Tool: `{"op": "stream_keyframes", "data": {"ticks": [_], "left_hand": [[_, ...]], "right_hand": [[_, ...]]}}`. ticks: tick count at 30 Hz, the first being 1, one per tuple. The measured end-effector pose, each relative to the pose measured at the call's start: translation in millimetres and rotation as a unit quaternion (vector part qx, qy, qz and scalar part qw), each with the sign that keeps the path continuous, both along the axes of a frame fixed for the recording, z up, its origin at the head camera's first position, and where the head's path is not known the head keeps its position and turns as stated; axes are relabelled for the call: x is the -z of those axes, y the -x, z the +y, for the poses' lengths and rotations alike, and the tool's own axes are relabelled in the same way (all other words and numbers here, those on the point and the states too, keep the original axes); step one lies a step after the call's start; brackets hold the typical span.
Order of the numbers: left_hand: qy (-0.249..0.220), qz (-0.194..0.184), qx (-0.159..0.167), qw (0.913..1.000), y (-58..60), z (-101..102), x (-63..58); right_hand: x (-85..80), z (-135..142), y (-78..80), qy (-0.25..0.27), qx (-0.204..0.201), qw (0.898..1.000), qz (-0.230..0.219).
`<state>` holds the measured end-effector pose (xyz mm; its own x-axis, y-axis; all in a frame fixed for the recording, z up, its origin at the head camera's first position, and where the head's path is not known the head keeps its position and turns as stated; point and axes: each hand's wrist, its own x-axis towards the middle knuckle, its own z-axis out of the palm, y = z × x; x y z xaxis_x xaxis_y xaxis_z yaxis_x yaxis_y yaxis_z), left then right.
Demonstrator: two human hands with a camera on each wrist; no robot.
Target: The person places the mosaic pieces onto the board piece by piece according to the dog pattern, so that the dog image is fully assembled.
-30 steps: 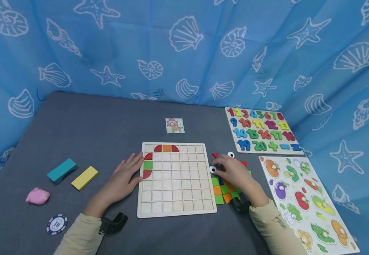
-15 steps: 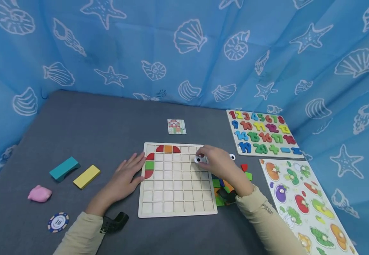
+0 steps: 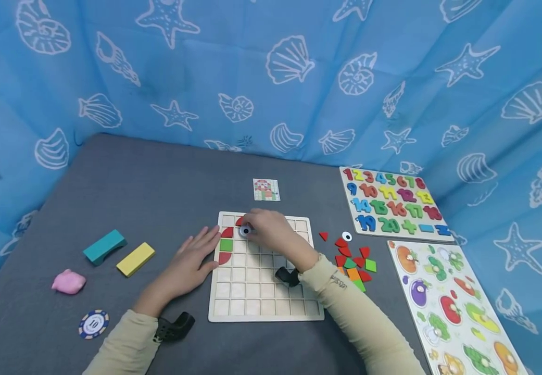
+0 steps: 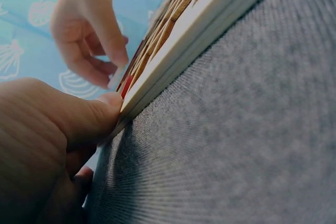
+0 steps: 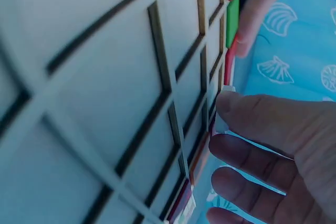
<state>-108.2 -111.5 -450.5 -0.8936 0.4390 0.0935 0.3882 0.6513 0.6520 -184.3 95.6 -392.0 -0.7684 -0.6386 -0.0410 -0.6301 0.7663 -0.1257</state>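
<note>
My right hand [image 3: 275,232] pinches a white eye tile [image 3: 244,230] with a black dot between thumb and index finger. It holds this tile low over the upper left of a wooden grid board [image 3: 252,306], near its second column. My left hand [image 3: 184,268] rests at the board's left edge, fingers spread, and its thumb [image 4: 100,111] touches the rim. Red curved tiles and a green square [image 3: 226,245] fill cells along the left column. A red tile [image 3: 239,221] shows in the top row; my right hand hides the cells beside it.
Loose red, green and orange tiles [image 3: 352,274] and another eye tile [image 3: 347,237] lie right of the board. Behind it is a picture card [image 3: 266,189]. Number [image 3: 397,208] and vegetable [image 3: 453,307] puzzles stand right. Blocks [image 3: 136,259], a pink pig [image 3: 68,282] and a chip [image 3: 93,324] lie left.
My right hand has carried the eye tile leftward from the loose tiles across to the board's upper left. My left hand stays at the board's edge. The head view has shifted slightly.
</note>
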Motion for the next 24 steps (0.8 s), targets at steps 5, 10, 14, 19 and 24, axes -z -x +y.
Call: {"op": "stream_keyframes", "data": {"ticks": [5,10,14,19,24], "left_hand": [[-0.006,0.011,0.004,0.9999,1.3,5,-0.3],[-0.01,0.013,0.008,0.9998,2.3,9,-0.8],[-0.005,0.013,0.012,0.9998,2.8,11,1.0],[0.007,-0.001,0.003,1.0,1.1,7,2.7],[0.007,-0.008,-0.003,0.9999,-0.1,3,1.2]], "right_hand": [[1.3,-1,-0.5,-0.012,0.009,1.0,0.0],[1.2,0,-2.4,-0.023,0.021,1.0,-0.002],[3.1,3,-4.0,-0.028,0.023,0.999,-0.002],[-2.6,14,-8.5,0.009,0.025,1.0,-0.007],[-12.2,51,-16.1,0.059,0.071,0.996,0.006]]}}
